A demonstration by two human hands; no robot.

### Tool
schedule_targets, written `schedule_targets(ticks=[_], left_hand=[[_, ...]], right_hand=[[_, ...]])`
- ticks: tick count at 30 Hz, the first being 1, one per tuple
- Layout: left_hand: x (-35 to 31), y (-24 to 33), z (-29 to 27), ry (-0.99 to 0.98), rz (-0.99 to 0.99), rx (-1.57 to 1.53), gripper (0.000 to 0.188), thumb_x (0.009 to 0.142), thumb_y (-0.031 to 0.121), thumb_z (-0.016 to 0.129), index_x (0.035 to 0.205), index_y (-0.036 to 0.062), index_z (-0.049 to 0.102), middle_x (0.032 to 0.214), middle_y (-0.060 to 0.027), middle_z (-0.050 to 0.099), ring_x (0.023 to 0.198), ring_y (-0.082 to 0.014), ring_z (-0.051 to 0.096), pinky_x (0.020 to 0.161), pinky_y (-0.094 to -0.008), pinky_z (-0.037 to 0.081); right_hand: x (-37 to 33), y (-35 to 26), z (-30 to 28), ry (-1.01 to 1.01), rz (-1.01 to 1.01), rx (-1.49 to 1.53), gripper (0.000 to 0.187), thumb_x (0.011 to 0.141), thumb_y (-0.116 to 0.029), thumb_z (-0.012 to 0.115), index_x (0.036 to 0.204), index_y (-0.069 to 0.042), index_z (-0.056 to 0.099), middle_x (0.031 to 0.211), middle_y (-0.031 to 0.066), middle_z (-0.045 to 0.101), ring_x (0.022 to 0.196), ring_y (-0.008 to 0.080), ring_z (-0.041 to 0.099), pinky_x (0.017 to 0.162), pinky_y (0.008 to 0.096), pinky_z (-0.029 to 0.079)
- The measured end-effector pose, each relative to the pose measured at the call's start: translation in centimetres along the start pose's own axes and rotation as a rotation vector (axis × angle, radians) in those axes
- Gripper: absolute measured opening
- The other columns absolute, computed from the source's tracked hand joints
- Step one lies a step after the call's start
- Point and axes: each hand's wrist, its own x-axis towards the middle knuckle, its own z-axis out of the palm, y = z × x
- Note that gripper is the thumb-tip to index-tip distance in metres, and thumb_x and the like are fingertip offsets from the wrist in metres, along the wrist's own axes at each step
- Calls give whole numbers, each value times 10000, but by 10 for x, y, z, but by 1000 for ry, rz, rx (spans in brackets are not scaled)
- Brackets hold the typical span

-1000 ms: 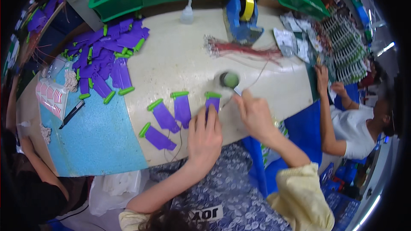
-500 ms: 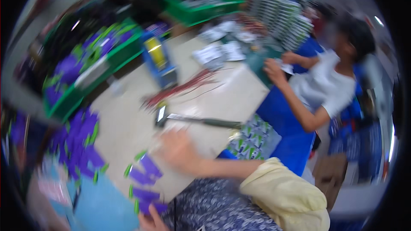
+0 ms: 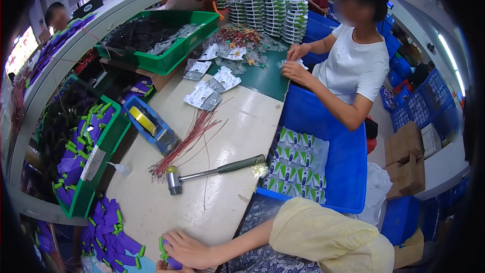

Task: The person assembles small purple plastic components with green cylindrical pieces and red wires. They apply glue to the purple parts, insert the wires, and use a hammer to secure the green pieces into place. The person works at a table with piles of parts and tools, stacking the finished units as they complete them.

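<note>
At the lower edge my right hand (image 3: pixel 189 251) is closed over purple-and-green plastic pieces (image 3: pixel 175 263), its fingers curled down on them. Only a small part of my left hand (image 3: pixel 171 269) shows, at the picture's bottom rim; its fingers press against the same pieces from below. How many pieces lie between the hands is hidden. To the left, a heap of similar purple pieces with green tips (image 3: pixel 108 225) spreads over the table's corner. A hammer (image 3: pixel 217 171) with a dark green grip lies farther up the table, touched by neither hand.
Red wires (image 3: pixel 189 141) lie beside a blue tape dispenser (image 3: pixel 151 124). Green bins (image 3: pixel 151 63) line the left and back. A blue crate (image 3: pixel 348 172) holding white-and-green packs stands right. A co-worker (image 3: pixel 351 65) handles a small white part by stacked white-and-green parts (image 3: pixel 262 10).
My right hand has moved down and left from the table's middle to the purple pieces near my left hand. The view has shifted, and the hammer and wires now appear lower.
</note>
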Motion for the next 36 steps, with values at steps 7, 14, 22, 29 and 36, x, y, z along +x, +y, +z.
schedule_targets(ticks=[7,14,22,29,36], left_hand=[[20,24,-3,-170,-172,-163,593,869,196,780,1304,-64,472,1170,-278,601,1025,-338,625,898,-425,518],[25,18,6,-11,-226,-435,605,920,273,735,1324,-89,468,1191,-236,600,1043,-329,597,907,-412,507],[24,53,30,-91,-307,-1078,308,985,87,610,1237,-65,520,1168,-183,599,1043,-270,583,936,-391,491],[7,37,54,-33,-257,-759,409,1015,177,592,1309,-93,504,1168,-206,621,975,-293,633,881,-383,522],[3,43,60,-120,-9,-704,504,1068,192,474,1497,-17,310,1465,-172,433,1313,-260,469,1123,-374,358]], right_hand=[[5,17,9,-52,217,670,342,913,-92,580,1244,-8,570,1104,193,584,1099,363,541,984,411,439],[11,27,-44,-153,432,938,358,968,-173,599,1298,-34,598,1145,184,642,1042,366,631,904,410,480],[6,32,-16,44,289,843,387,945,-172,626,1296,-9,618,1141,176,671,1031,309,634,930,378,482],[7,45,-34,-219,480,1015,439,937,-127,633,1349,15,578,1161,145,700,1005,135,645,874,303,521],[13,38,-45,-87,575,1251,405,1005,-82,565,1388,41,523,1284,81,623,1193,148,554,1021,297,453]])
